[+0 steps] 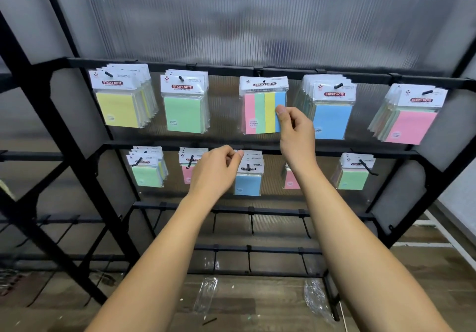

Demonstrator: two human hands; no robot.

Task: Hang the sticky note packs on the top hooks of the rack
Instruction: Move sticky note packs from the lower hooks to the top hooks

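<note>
A four-colour sticky note pack (260,110) hangs at the middle top hook (258,72) of the black rack (164,65). My right hand (296,130) pinches its lower right corner with thumb and fingers. My left hand (219,166) pinches the white header of the blue packs (248,179) on the middle hook of the second row. Other top hooks carry yellow packs (118,108), a green pack (184,112), blue packs (332,117) and pink packs (409,123).
The second row also holds green packs (145,174), pink packs (186,174), a pink pack (291,179) partly behind my right forearm, and green packs (353,178). Two lower rails (257,212) have bare hooks. Clear plastic wrappers (206,295) lie on the wooden floor.
</note>
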